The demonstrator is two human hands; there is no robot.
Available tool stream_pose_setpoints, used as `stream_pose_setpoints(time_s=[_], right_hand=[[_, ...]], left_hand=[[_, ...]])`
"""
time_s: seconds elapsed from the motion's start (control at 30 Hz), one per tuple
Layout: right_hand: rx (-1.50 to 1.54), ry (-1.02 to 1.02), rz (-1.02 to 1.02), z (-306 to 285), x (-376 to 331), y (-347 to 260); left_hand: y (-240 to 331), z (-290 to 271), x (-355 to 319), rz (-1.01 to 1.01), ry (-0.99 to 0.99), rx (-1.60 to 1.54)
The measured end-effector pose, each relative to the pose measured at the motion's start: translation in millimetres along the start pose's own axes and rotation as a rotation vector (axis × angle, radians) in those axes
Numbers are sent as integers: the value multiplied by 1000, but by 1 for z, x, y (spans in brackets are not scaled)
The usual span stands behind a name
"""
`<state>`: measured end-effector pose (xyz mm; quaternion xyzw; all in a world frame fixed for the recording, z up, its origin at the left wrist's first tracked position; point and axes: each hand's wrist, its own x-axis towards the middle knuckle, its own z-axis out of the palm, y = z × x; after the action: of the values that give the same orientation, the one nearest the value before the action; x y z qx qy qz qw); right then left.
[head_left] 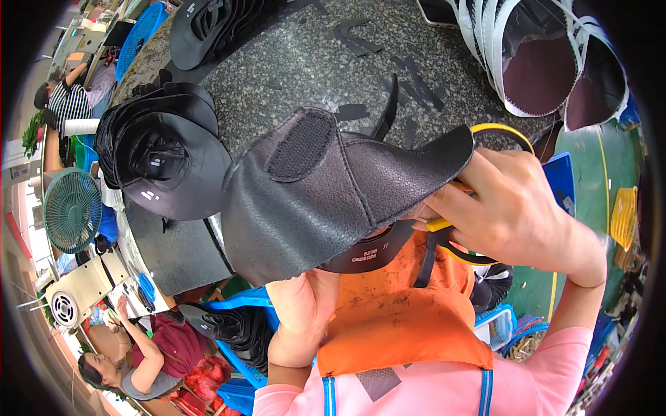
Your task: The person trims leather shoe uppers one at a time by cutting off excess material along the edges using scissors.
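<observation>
A black leather shoe upper (291,215) with a stitched seam and an oval fuzzy patch fills the middle of the view. My left hand (305,301) comes up beneath it and holds it from inside; the upper hides most of its fingers. My right hand (506,197) is closed at the upper's right edge, with yellow-and-black-handled scissors (512,132) in its grip. The upper covers much of the scissors, so I cannot see whether the blades touch it. A thin black strip (388,111) sticks up behind the upper.
Black scraps (354,111) lie on the speckled stone table (277,83). Stacked black uppers (187,159) stand at the left, with more at the far edge. Pale-edged uppers (510,104) stand far right. Other people (139,360) sit at the left near a green fan (72,210).
</observation>
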<state>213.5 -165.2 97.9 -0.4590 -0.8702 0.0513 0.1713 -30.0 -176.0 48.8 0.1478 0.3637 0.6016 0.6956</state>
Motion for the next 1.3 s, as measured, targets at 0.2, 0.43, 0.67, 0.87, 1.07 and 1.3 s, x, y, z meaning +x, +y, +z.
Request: stream_pose_setpoints(time_s=[0.2,0.43,0.67,0.87,1.07,1.3], right_hand=[[-46,81,-2,12,1,-7],[27,46,62,22,-2,-17],[133,16,125,37,-5,-17],[157,0,210,50,-5,-23],[148,-2,260,51,-6,-22],[224,-10,266,30,-10,-7]], left_hand=[[-4,-2,6,45,15,-34],[-1,4,10,23,11,-51],[2,0,23,0,27,63],[6,-8,36,-89,-75,35],[5,-7,42,-142,-114,75],[-3,-12,40,78,-266,355]])
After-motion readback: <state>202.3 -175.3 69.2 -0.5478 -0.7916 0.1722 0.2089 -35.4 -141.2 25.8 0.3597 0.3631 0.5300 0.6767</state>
